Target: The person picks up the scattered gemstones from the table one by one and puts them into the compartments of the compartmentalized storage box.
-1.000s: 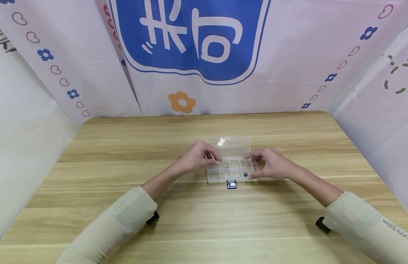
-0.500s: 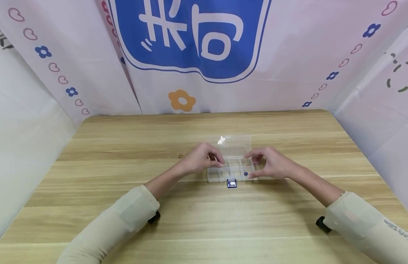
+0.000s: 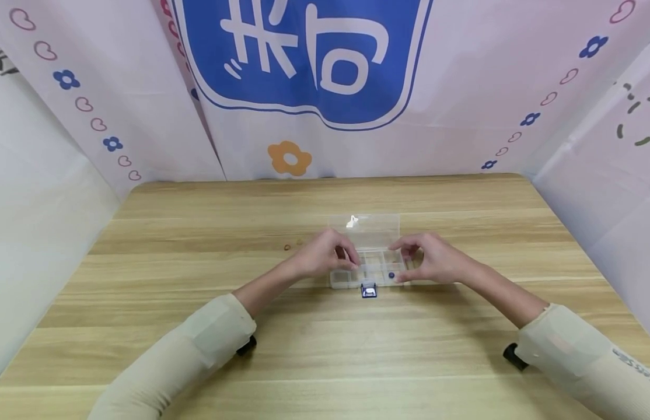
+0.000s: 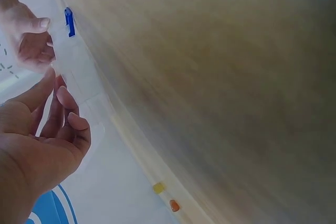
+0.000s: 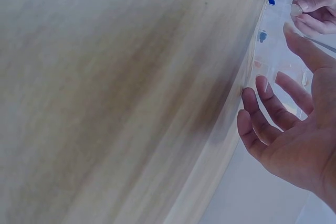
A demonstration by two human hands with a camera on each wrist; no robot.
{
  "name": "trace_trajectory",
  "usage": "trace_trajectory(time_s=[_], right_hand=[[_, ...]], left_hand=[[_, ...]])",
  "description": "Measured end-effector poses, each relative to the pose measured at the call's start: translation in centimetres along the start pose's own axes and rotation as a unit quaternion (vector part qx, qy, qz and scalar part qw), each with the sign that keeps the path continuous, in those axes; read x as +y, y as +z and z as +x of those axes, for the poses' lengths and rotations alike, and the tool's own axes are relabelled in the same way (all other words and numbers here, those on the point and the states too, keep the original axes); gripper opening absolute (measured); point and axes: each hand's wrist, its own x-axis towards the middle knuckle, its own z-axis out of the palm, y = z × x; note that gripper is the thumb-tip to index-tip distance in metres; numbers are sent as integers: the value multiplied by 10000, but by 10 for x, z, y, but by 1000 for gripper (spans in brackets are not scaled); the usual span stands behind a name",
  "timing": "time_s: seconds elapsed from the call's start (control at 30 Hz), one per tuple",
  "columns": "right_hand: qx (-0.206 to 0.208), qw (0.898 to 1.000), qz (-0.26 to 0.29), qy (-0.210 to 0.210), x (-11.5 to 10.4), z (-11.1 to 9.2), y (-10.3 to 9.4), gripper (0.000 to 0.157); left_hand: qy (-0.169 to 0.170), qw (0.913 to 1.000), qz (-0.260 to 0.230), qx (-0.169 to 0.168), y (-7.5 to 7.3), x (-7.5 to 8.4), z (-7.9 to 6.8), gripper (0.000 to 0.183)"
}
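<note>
A clear plastic compartment box [image 3: 341,280] lies on the table with its lid [image 3: 377,233] folded back and a blue latch [image 3: 369,290] at the front. Over its middle compartments, my left hand [image 3: 327,254] pinches a small pale round piece [image 5: 296,10] between thumb and fingertips. At the box's right end is my right hand [image 3: 435,259], thumb at the front corner and index finger near the hinge side, holding it. A small dark blue round piece [image 3: 391,275] sits in the front right compartment. Small reddish bits show in the back right one.
Left of the box, a small orange-red piece [image 3: 287,247] and a yellowish piece [image 4: 158,188] lie on the wooden table [image 3: 325,350]. A printed cloth [image 3: 241,146] hangs behind the table's back edge.
My left hand has shifted slightly right and toward the front over the box, uncovering the orange-red piece on the table. The right hand stays at the box's right end.
</note>
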Motion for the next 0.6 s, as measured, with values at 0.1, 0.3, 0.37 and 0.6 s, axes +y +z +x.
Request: trace_trajectory(time_s=[0.1, 0.3, 0.37, 0.6], right_hand=[[18, 10000, 27, -44, 0, 0, 0, 58], [32, 9999, 30, -106, 0, 1, 0, 58], [18, 10000, 29, -80, 0, 1, 0, 59], [-3, 10000, 30, -43, 0, -1, 0, 59]], left_hand=[[-32, 9999, 99, -39, 1, 3, 1, 5], [0, 9997, 204, -161, 1, 6, 3, 5], [5, 9996, 176, -210, 1, 7, 3, 5], [-49, 9995, 108, -290, 2, 8, 4, 5]])
